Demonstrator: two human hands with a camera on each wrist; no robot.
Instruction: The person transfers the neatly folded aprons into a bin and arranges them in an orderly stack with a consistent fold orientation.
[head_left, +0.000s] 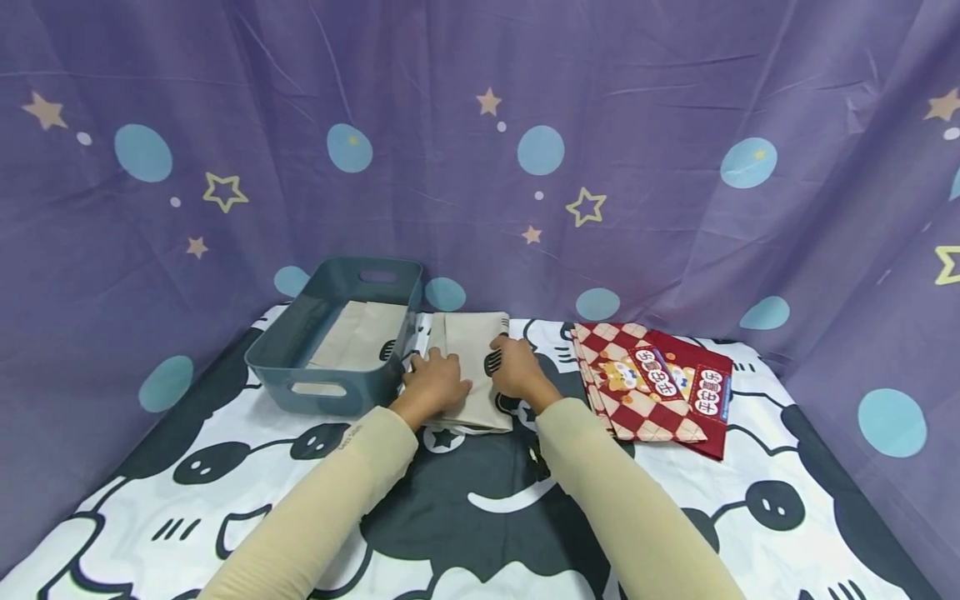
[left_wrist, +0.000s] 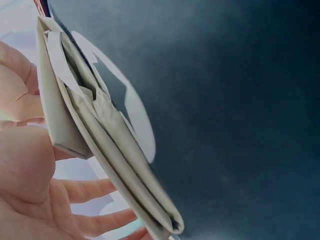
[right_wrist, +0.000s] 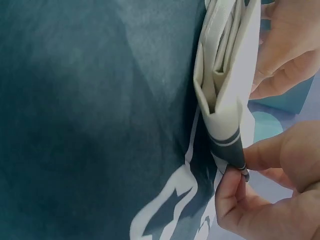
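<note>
A folded beige cloth tote bag point(head_left: 472, 367) with dark print lies on the patterned cover; its stacked folds and a pale strap point(left_wrist: 140, 120) show from the edge in the left wrist view. My right hand point(head_left: 517, 368) pinches the printed edge of the tote between thumb and fingers, clearest in the right wrist view, where the right hand point(right_wrist: 280, 185) is at the lower right. My left hand point(head_left: 435, 382) rests on the tote's left side, fingers spread and lightly bent. In the left wrist view, the left hand's fingers point(left_wrist: 102, 220) reach along the folded layers.
Left of the tote stands a blue-grey plastic basket point(head_left: 281, 379) with handle holes, holding another folded beige cloth item point(head_left: 356, 337). To the right lie a red checked bag point(head_left: 611, 379) and a dark red one point(head_left: 716, 362), overlapping. A purple curtain point(head_left: 450, 67) hangs behind.
</note>
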